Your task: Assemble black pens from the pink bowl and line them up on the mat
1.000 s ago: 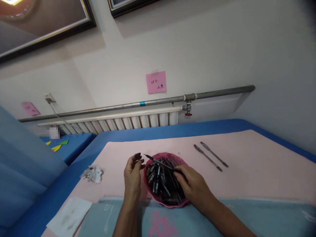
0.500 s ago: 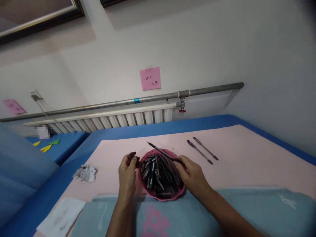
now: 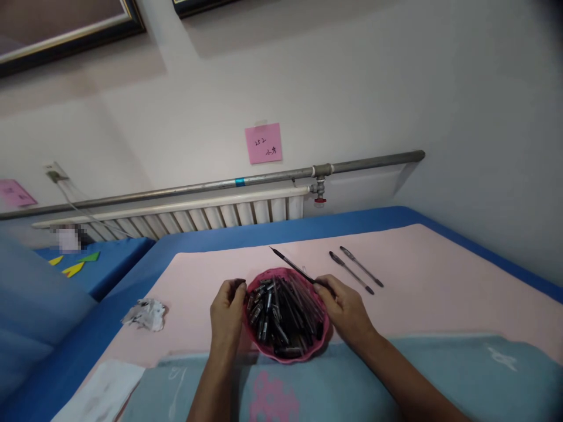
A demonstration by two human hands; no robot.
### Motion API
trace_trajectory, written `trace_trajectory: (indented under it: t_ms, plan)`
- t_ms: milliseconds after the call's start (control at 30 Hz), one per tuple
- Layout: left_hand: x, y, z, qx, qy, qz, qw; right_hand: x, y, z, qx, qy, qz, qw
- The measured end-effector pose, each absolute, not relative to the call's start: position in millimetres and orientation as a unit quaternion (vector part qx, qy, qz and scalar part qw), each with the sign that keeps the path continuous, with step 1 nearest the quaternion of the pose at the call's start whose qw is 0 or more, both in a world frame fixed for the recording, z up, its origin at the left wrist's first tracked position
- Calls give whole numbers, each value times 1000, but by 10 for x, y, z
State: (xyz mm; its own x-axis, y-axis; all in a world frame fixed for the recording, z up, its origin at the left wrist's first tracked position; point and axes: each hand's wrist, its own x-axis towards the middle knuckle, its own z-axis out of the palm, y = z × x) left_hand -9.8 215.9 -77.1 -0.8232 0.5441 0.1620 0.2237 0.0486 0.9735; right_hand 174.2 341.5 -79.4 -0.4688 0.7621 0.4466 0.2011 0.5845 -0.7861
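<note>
Pink and apparently plastic, a round wavy-rimmed bowl (image 3: 285,359) sat between the two hands, presumably to keep its heap of dark and clear pen parts (image 3: 281,319) together within reach. The right hand (image 3: 345,305) pinched a slim dark pen (image 3: 294,265) by the end away from its point, a grip that left the tip clear of the heap. The left hand (image 3: 226,306) curled beside the bowl's left rim; whether it gripped anything could not be told. Two slender grey dark-ended pens (image 3: 351,272) lay nearly parallel on the pale pink mat (image 3: 440,281), probably to stay separate.
</note>
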Motion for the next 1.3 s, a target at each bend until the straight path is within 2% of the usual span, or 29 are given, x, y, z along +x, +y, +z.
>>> trace_trajectory:
  t_ms: [433,933,1300]
  plan:
    - [-80,2172,-797,296,740,592,123,1750,3418,-808,-312,-788,339,409]
    - [-148,2151,-831,378,820,429,1,1746,3429,-823,-319,-787,336,407]
    - [-95,2189,-880,438,844,310,-24,1750,3426,-831,-320,-786,330,412]
